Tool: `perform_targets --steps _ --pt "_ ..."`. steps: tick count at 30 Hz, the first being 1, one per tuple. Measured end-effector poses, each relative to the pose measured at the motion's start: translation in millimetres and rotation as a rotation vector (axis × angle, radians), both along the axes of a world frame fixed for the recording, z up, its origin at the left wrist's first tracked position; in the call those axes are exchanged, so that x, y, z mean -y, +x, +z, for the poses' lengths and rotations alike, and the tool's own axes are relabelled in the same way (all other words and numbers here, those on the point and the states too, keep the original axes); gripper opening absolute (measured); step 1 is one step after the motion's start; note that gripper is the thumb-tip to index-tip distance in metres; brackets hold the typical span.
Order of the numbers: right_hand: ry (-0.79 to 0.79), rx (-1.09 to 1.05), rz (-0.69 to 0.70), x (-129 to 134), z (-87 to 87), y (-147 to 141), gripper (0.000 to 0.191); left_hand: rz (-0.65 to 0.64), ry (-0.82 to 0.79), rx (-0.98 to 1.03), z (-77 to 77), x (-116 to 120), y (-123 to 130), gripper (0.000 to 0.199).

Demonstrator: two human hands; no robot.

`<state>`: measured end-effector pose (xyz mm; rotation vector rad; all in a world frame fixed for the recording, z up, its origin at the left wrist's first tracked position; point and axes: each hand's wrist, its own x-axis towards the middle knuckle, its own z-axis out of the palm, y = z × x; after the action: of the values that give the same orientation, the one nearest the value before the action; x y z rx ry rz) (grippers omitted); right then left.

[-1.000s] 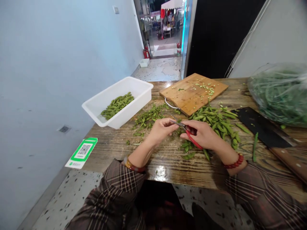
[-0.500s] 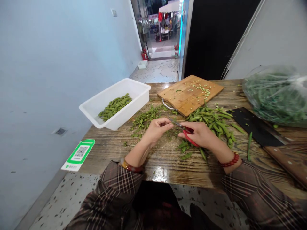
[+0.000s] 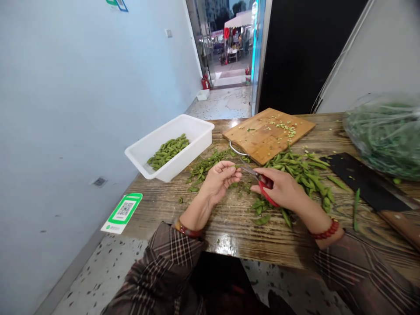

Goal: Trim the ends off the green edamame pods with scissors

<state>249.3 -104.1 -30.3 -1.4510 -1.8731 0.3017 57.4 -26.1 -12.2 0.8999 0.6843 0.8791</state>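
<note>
My left hand [image 3: 219, 183] pinches a small green pod [image 3: 237, 166] between thumb and fingers, over the middle of the table. Red-handled scissors [image 3: 268, 192] are in my right hand [image 3: 284, 188], their blades pointing left at the pod and slightly apart. Beside and behind my right hand lies a heap of green pods [image 3: 306, 175]. Smaller pods and trimmings [image 3: 210, 164] are spread behind my left hand. A white tub [image 3: 193, 157] at the left back holds more pods [image 3: 169, 151].
On the wooden table [image 3: 183, 218] are a cutting board [image 3: 259, 133] with bits on it, a black-bladed cleaver [image 3: 364, 179] at the right, and a plastic bag of greens [image 3: 387, 135]. A green QR card [image 3: 123, 212] sits at the left edge.
The view has shifted, so things appear further right and slightly lower. My left fingers have spread a little, showing the pod, and the scissors' blades have come a little away from them.
</note>
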Motion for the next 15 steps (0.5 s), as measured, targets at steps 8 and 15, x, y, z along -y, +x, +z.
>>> perform_targets --steps 8,15 --pt "0.029 -0.012 0.039 -0.6 -3.3 -6.0 0.043 -0.080 -0.006 0.001 -8.8 9.2 9.7 0.030" --pt "0.008 0.000 0.072 -0.6 -2.4 -1.0 0.037 -0.098 0.034 -0.040 -7.6 11.4 10.6 0.029"
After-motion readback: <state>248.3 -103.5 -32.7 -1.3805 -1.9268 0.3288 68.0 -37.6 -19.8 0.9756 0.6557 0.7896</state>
